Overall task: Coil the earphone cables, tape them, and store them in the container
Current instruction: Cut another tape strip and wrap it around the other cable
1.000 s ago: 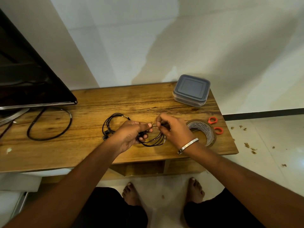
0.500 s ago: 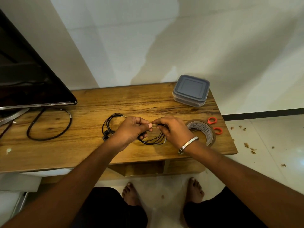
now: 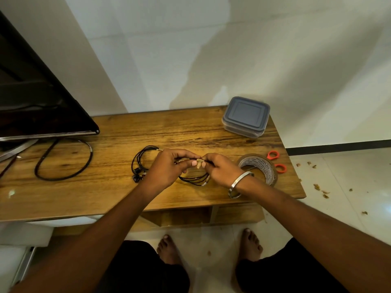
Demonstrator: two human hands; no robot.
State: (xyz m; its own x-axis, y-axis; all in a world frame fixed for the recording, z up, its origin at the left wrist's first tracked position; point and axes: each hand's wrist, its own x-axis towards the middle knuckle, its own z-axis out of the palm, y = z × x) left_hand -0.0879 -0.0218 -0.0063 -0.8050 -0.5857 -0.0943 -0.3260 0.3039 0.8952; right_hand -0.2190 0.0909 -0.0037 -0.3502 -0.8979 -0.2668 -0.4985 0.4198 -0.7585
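- Left hand curled, thumb and forefinger pinching the top of a coiled earphone cable just above the table
- Right hand curled likewise, fingertips meeting the left's over a small tan scrap, seemingly tape, pressed round the bundled strands
- Coil hanging below and between both hands, its lower loop showing near the right wrist, with a pale band at its right end
- Taped spot running left to right between the two pinches, equally close to either hand; likely step in hand: smoothing the tape shut round the bundle
- Second earphone coil lying on the wood just left of the left hand, earbuds at its near end
- Tape roll just right of the right wrist, orange-handled scissors beyond it
- Container with lid on, well apart at the far right corner, beyond the right hand, so nearer that hand for storing
- Thick black cable and a dark screen far left
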